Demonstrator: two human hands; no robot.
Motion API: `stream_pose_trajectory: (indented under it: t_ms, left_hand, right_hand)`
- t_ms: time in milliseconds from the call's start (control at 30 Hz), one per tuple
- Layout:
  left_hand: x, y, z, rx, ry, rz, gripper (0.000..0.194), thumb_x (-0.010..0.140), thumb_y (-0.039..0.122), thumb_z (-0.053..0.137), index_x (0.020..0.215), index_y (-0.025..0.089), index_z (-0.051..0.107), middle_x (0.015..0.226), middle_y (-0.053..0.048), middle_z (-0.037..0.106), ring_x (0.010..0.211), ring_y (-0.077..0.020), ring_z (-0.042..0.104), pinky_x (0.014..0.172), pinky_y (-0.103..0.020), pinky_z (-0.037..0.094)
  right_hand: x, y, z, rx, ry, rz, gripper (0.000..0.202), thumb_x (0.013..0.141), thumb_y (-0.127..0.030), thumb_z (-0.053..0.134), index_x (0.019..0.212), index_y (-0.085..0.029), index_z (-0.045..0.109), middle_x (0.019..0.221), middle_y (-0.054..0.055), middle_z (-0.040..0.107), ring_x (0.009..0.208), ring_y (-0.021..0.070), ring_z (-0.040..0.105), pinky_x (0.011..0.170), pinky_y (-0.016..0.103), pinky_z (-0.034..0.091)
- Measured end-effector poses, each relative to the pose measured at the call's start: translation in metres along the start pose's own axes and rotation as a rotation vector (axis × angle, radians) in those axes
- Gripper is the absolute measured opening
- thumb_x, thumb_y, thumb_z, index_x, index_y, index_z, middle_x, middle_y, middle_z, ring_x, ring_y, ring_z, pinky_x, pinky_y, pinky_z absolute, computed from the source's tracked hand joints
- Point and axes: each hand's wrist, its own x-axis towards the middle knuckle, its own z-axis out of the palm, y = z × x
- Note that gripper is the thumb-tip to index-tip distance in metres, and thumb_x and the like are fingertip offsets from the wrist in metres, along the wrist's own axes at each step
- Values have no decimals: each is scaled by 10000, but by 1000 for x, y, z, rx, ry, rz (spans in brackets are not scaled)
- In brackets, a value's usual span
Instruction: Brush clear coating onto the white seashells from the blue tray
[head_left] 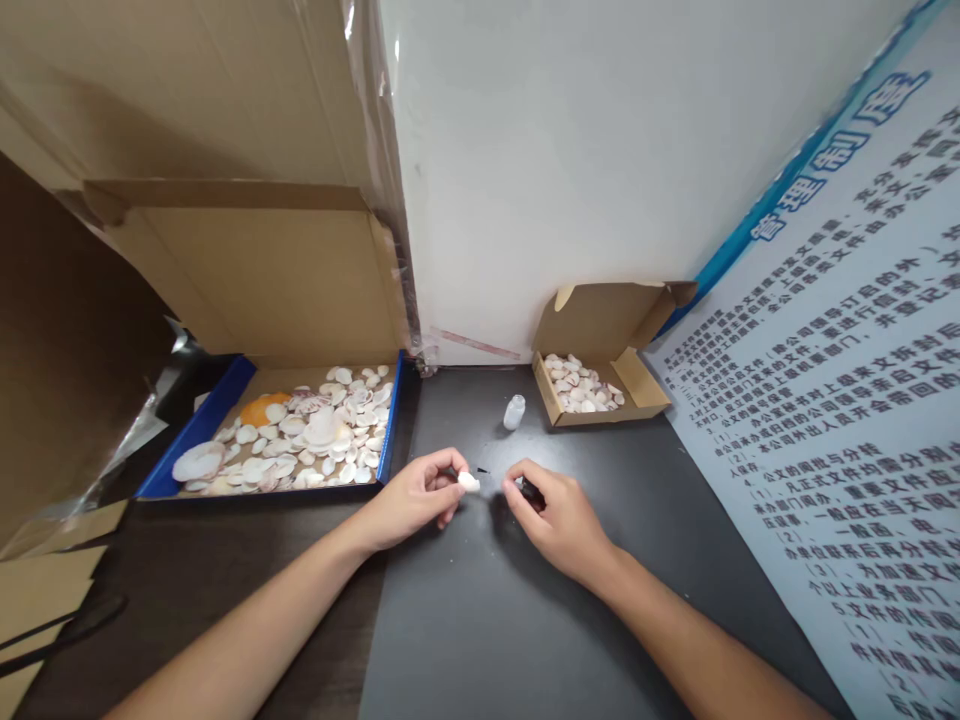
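Over the dark mat, my left hand (420, 498) pinches a small white shell (469, 482) between thumb and fingertips. My right hand (553, 515) is closed a little to the right of it, thumb against forefinger. Something dark shows inside its curled fingers, too hidden to name. A small black sliver (483, 470) shows between the hands, close to the shell; whether it lies on the mat or is part of something held, I cannot tell. Just beyond my hands stands a small whitish, see-through bottle (514, 412).
At the left, an open blue-sided cardboard box (388, 425) holds many shells and an orange one (262, 408). A smaller open cardboard box (641, 385) at the back right also holds shells. Behind rises a white panel (600, 150); a printed sheet (825, 400) stands right.
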Motion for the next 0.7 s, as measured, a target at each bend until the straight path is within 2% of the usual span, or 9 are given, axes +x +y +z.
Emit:
stream_pose_trajectory:
  t_ms: [133, 267, 433, 600, 700]
  left_hand:
    - [1, -3, -1, -11, 10, 7, 319, 812, 449, 638, 855, 178, 476, 533, 71, 487, 481, -74, 435, 495, -189, 385]
    - [2, -6, -2, -25, 9, -7, 314, 819, 444, 640, 867, 175, 486, 549, 64, 512, 458, -69, 443, 479, -186, 396]
    - [3, -7, -1, -50, 45, -20, 345, 790, 460, 667, 863, 172, 491, 629, 48, 544, 441, -56, 452, 445, -178, 397]
    - [3, -2, 0, -95, 65, -33, 374, 759, 456, 704, 846, 164, 489, 764, 18, 591, 445, -34, 469, 419, -161, 384]
    - [2, 0, -1, -134, 60, -31, 375, 754, 441, 718, 851, 161, 489, 792, 15, 596, 446, -28, 475, 413, -155, 371]
  right_hand:
    - [-1, -1, -1, 36, -40, -60, 213, 936, -325, 462, 847, -186, 597, 612, -32, 539, 528, 84, 465, 556, 191, 323]
    - [0, -1, -1, -44, -3, 12, 204, 928, -319, 478, 842, -190, 610, 602, -30, 548, 537, 92, 473, 557, 201, 309]
    - [0, -1, 0, 20, 16, -60, 215, 931, -324, 467, 852, -184, 610, 619, -26, 554, 536, 86, 480, 561, 193, 329]
    - [-1, -1, 0, -39, 51, 25, 215, 929, -325, 468, 837, -184, 602, 582, -28, 544, 507, 90, 467, 537, 202, 310]
    - [-2, -2, 0, 15, 17, -21, 223, 929, -334, 462, 841, -182, 600, 571, -31, 525, 497, 88, 459, 531, 198, 317]
